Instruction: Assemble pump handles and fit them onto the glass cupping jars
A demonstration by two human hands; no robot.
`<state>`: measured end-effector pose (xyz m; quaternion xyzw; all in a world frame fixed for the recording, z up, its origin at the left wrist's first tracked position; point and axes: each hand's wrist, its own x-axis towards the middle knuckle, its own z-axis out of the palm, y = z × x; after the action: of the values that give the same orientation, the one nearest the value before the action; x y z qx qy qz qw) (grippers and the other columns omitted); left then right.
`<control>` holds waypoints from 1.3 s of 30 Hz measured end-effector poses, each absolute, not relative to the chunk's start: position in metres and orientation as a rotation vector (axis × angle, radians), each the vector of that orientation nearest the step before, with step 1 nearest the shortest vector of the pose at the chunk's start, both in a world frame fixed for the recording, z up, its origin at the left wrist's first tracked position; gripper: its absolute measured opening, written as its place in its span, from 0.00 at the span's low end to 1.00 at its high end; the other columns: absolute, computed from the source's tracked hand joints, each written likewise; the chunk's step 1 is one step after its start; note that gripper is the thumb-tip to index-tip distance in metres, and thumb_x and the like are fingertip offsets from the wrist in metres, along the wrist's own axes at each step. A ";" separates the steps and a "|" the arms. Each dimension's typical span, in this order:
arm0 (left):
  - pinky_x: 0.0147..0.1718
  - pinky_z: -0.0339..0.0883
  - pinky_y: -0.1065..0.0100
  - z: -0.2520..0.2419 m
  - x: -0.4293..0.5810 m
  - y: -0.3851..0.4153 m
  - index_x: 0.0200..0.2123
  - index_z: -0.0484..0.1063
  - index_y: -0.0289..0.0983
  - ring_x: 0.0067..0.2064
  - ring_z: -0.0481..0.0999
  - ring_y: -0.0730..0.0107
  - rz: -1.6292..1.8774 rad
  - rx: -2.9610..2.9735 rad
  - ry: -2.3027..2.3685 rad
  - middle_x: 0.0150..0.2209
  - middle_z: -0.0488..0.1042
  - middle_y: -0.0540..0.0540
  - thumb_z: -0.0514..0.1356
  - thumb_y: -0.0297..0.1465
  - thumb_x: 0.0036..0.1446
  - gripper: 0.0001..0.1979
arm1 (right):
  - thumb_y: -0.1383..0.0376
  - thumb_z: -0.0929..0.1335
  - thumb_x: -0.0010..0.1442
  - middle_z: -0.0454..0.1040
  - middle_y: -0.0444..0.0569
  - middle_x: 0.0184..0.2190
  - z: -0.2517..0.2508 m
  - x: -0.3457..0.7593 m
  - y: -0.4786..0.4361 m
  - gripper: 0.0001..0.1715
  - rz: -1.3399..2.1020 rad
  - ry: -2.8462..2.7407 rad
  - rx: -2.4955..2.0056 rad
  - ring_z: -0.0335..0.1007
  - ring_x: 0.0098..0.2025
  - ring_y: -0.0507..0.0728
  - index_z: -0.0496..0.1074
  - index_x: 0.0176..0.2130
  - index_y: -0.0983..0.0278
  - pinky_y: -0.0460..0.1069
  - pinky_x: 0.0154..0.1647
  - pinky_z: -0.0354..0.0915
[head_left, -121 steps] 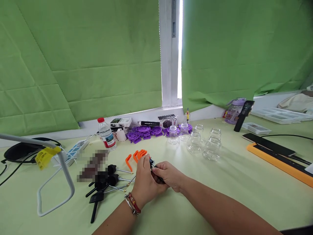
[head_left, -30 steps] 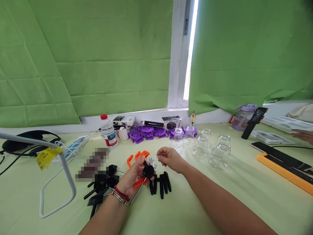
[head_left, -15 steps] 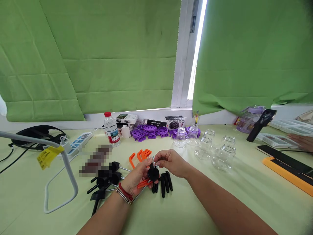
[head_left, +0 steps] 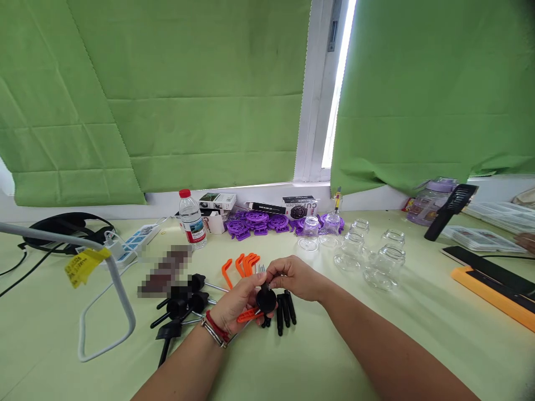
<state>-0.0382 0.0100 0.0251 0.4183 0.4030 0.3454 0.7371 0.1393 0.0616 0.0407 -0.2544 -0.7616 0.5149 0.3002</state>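
Note:
My left hand [head_left: 235, 303] is closed around a small assembly, a round black knob [head_left: 266, 300] with an orange lever [head_left: 249, 315] sticking out below my fingers. My right hand [head_left: 293, 277] pinches at the top of that knob, where a thin metal pin shows. Both hands meet just above the table. Several black pegs [head_left: 284, 309] lie on the table right under them. More orange levers [head_left: 242, 263] lie just behind my left hand. Finished black pieces with metal rods [head_left: 184, 303] lie to the left.
Several clear glass jars [head_left: 368, 253] stand to the right. Purple plastic discs [head_left: 254, 223], small boxes and a water bottle [head_left: 191, 225] line the window sill. A grey bent tube [head_left: 104, 289] with a yellow tag, a power strip and cables are at left. An orange-edged board [head_left: 493, 287] lies at right.
My right hand has come back from open air to pinch the top of the knob in my left hand. The view has shifted slightly to the left.

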 end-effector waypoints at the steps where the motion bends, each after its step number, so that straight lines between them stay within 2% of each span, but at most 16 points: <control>1: 0.21 0.54 0.70 0.026 -0.038 0.010 0.34 0.70 0.37 0.27 0.73 0.65 0.755 0.922 0.884 0.29 0.75 0.42 0.55 0.50 0.52 0.21 | 0.70 0.69 0.50 0.73 0.43 0.29 0.041 0.139 0.061 0.05 1.386 -2.011 -0.669 0.68 0.33 0.52 0.75 0.31 0.65 0.47 0.38 0.64; 9: 0.21 0.56 0.71 0.026 -0.037 0.010 0.32 0.68 0.38 0.26 0.72 0.67 0.727 0.953 0.860 0.26 0.74 0.46 0.55 0.49 0.53 0.19 | 0.70 0.69 0.50 0.72 0.43 0.27 0.045 0.140 0.058 0.03 1.447 -2.010 -0.676 0.67 0.32 0.51 0.75 0.30 0.65 0.47 0.37 0.64; 16: 0.21 0.55 0.71 0.026 -0.038 0.008 0.33 0.70 0.38 0.27 0.73 0.67 0.690 0.989 0.875 0.28 0.75 0.45 0.54 0.50 0.53 0.21 | 0.68 0.71 0.49 0.72 0.42 0.26 0.043 0.143 0.060 0.03 1.433 -2.063 -0.662 0.66 0.32 0.51 0.75 0.29 0.65 0.46 0.36 0.62; 22: 0.22 0.54 0.70 0.032 -0.036 0.005 0.31 0.71 0.38 0.27 0.72 0.66 0.702 0.997 0.865 0.28 0.74 0.44 0.55 0.48 0.54 0.18 | 0.66 0.73 0.47 0.71 0.42 0.25 0.041 0.142 0.061 0.06 1.448 -2.053 -0.697 0.65 0.30 0.51 0.74 0.29 0.65 0.47 0.35 0.62; 27: 0.25 0.55 0.68 0.034 -0.036 0.003 0.30 0.71 0.38 0.27 0.72 0.64 0.701 1.027 0.882 0.28 0.73 0.43 0.56 0.50 0.53 0.20 | 0.64 0.75 0.44 0.71 0.42 0.25 0.039 0.142 0.061 0.11 1.495 -2.016 -0.693 0.65 0.30 0.51 0.73 0.28 0.65 0.47 0.33 0.62; 39: 0.22 0.53 0.70 0.035 -0.036 0.002 0.31 0.71 0.37 0.27 0.71 0.64 0.698 1.053 0.844 0.29 0.72 0.42 0.56 0.48 0.54 0.19 | 0.61 0.77 0.40 0.70 0.42 0.24 0.039 0.141 0.060 0.15 1.484 -2.009 -0.627 0.64 0.28 0.50 0.74 0.27 0.66 0.46 0.32 0.62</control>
<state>-0.0362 0.0017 0.0353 0.4774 0.3826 0.3165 0.7250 0.1413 0.0599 0.0395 -0.2338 -0.7491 0.5532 0.2795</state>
